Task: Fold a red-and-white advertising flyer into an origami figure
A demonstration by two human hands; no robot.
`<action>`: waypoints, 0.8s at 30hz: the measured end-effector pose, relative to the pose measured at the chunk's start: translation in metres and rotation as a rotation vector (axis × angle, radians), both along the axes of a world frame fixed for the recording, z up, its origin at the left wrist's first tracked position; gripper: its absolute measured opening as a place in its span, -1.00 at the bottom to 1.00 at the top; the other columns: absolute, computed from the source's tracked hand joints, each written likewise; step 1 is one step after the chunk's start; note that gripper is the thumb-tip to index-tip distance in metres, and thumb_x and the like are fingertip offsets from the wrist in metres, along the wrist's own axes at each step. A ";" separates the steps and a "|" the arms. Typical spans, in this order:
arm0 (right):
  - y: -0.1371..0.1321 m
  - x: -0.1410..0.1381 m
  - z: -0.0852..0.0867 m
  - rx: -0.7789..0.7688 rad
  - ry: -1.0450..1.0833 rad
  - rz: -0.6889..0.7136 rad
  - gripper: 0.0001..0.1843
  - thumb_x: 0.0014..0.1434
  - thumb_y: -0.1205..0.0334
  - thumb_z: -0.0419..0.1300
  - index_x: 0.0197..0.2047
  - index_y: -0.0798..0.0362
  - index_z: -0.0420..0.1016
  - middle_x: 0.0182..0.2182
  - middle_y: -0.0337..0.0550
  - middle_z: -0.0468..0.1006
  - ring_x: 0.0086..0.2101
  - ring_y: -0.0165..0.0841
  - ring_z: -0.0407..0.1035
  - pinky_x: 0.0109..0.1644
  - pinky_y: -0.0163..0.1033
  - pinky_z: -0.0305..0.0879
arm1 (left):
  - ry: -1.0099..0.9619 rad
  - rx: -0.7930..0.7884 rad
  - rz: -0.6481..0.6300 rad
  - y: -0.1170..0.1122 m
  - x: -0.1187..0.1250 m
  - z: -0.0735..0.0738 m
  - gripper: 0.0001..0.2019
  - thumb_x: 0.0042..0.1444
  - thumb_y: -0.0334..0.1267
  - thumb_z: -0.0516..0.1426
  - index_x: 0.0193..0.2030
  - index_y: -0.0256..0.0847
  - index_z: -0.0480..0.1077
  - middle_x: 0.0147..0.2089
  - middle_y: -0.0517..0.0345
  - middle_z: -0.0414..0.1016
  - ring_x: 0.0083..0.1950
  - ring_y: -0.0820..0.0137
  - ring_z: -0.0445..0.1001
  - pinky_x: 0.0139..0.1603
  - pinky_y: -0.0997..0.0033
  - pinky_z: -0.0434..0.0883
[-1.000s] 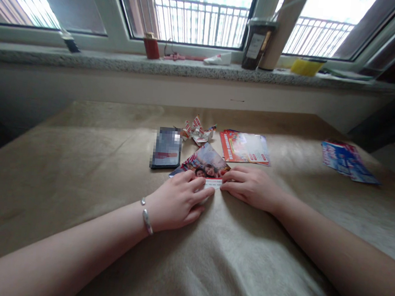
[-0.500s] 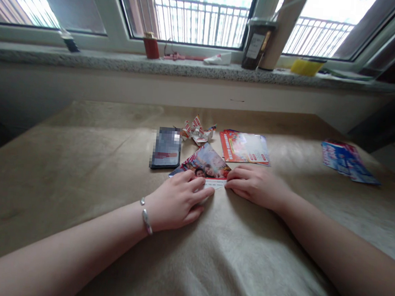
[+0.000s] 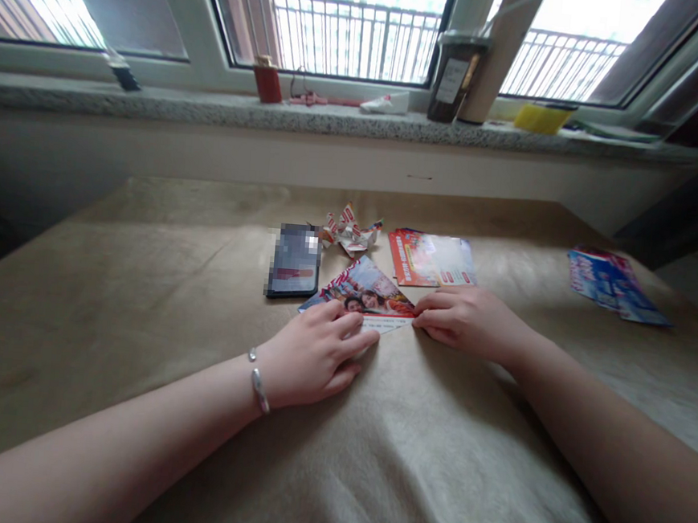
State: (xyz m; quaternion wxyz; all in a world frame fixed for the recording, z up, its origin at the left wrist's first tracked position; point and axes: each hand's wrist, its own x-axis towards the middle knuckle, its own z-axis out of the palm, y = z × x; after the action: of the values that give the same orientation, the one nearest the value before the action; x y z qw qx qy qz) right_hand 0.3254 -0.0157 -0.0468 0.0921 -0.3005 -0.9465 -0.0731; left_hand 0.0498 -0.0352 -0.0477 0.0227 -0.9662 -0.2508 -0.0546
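Note:
A colourful printed flyer (image 3: 374, 286), folded to a triangular shape with a white lower strip, lies flat on the table. On its left lower part rest the fingers of my left hand (image 3: 318, 349), stretched out and somewhat apart, holding it down. My right hand (image 3: 471, 321) is at the flyer's right corner, its fingers bent and pressed together on that corner. The thumb of this hand is mostly hidden. Just beyond my right fingers is a stack of orange and white flyers (image 3: 434, 260).
A phone (image 3: 294, 261) lies left of the folded flyer, beside a crumpled folded paper piece (image 3: 351, 233). Several blue flyers (image 3: 616, 286) are fanned out at the right. Behind the table (image 3: 110, 291), a stone windowsill (image 3: 216, 110) carries a red lighter (image 3: 267, 82) and a dark jar (image 3: 453, 80).
My right hand has slid a little to the right along the folded flyer, showing more of its right corner. My left hand has stayed in place.

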 end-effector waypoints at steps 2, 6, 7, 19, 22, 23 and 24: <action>0.000 0.001 0.001 0.001 -0.013 -0.012 -0.77 0.21 0.29 0.05 -0.28 -0.03 0.55 -0.27 -0.21 0.57 -0.34 -0.39 0.42 -0.27 -0.29 0.23 | -0.003 -0.001 -0.001 0.000 -0.001 -0.001 -0.62 0.21 -0.13 -0.03 0.14 -0.16 0.25 -0.01 -0.01 0.36 -0.03 0.19 0.26 0.02 0.16 0.26; -0.001 0.002 0.002 -0.007 -0.018 -0.034 -0.76 0.20 0.31 0.05 -0.30 -0.03 0.55 -0.31 -0.21 0.57 -0.38 -0.42 0.41 -0.31 -0.29 0.19 | -0.008 0.002 -0.001 0.000 -0.002 -0.002 -0.62 0.21 -0.13 -0.03 0.14 -0.16 0.25 0.00 0.00 0.35 -0.02 0.19 0.26 0.03 0.16 0.26; -0.001 0.001 0.002 -0.009 -0.020 -0.037 -0.76 0.19 0.32 0.05 -0.30 -0.03 0.55 -0.31 -0.22 0.57 -0.39 -0.42 0.41 -0.32 -0.29 0.19 | -0.010 0.004 0.000 0.000 -0.002 -0.002 -0.63 0.21 -0.13 -0.03 0.13 -0.16 0.25 0.00 0.00 0.35 -0.02 0.19 0.26 0.04 0.16 0.26; -0.002 0.001 0.004 0.000 -0.040 -0.063 -0.76 0.17 0.32 0.05 -0.34 -0.02 0.55 -0.34 -0.21 0.57 -0.41 -0.41 0.40 -0.33 -0.29 0.17 | -0.023 0.007 -0.008 -0.001 -0.002 0.000 -0.64 0.21 -0.15 -0.01 0.11 -0.18 0.27 -0.03 -0.02 0.37 -0.02 0.19 0.26 0.03 0.16 0.26; -0.001 0.002 0.004 -0.003 -0.062 -0.068 -0.76 0.17 0.32 0.05 -0.33 -0.02 0.55 -0.34 -0.21 0.57 -0.40 -0.41 0.40 -0.33 -0.29 0.16 | -0.024 0.008 -0.006 -0.001 -0.003 0.000 -0.64 0.20 -0.15 -0.01 0.11 -0.17 0.27 -0.04 -0.01 0.37 -0.04 0.20 0.26 0.02 0.19 0.26; -0.001 0.002 0.004 -0.005 -0.072 -0.068 -0.76 0.16 0.33 0.05 -0.32 -0.02 0.55 -0.34 -0.21 0.57 -0.40 -0.41 0.40 -0.33 -0.29 0.15 | -0.021 0.007 -0.006 -0.001 -0.003 0.000 -0.64 0.20 -0.14 -0.01 0.10 -0.18 0.27 -0.04 0.00 0.37 -0.05 0.20 0.26 0.01 0.19 0.26; -0.001 0.002 0.004 -0.007 -0.080 -0.067 -0.76 0.16 0.33 0.04 -0.32 -0.02 0.55 -0.34 -0.20 0.57 -0.40 -0.41 0.40 -0.33 -0.29 0.15 | -0.017 0.006 -0.005 -0.001 -0.003 0.000 -0.64 0.20 -0.14 -0.01 0.10 -0.18 0.27 -0.04 0.00 0.37 -0.05 0.20 0.26 0.01 0.19 0.26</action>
State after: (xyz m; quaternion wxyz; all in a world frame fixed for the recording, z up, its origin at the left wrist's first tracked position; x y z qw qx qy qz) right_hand 0.3277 -0.0162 -0.0431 0.0506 -0.3291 -0.9391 -0.0848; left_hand 0.0466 -0.0357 -0.0473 0.0234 -0.9663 -0.2484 -0.0638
